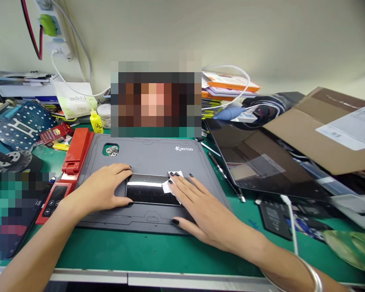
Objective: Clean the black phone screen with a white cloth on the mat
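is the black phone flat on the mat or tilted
Flat: the glossy black phone lies level on the grey WKTOO mat, left hand at one end, right hand on a white wipe.

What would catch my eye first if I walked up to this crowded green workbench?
Your eye would go first to the bare left hand and right hand at the centre, on a glossy black rectangular panel lying on a dark grey WKTOO mat. The right hand presses a white wipe onto the panel. A bright red plastic tool lies left of the mat, and a large dark glass screen lies right, beneath a brown cardboard flap.
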Demonstrator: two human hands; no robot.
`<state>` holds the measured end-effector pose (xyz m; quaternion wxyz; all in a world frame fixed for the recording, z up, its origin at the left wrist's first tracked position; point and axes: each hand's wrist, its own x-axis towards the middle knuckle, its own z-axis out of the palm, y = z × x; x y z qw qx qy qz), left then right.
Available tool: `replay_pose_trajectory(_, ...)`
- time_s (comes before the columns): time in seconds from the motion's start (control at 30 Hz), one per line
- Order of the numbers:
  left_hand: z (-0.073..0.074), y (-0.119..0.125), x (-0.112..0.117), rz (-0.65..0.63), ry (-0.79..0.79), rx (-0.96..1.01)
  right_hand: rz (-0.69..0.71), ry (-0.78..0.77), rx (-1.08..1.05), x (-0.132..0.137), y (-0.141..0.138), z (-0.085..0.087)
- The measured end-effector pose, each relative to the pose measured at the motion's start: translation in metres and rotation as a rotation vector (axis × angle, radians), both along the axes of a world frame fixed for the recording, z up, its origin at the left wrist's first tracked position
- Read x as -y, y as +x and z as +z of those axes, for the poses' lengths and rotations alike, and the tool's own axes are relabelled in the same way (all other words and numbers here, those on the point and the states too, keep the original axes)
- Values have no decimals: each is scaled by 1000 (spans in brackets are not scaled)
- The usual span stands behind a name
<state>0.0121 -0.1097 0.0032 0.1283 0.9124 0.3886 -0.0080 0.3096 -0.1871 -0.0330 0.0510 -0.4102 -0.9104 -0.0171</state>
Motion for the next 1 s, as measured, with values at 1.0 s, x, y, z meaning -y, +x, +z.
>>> replay_pose_trajectory(1.0, -2, 0, -2, -13, 31, 1, 19, -162, -52, -5, 2, 5)
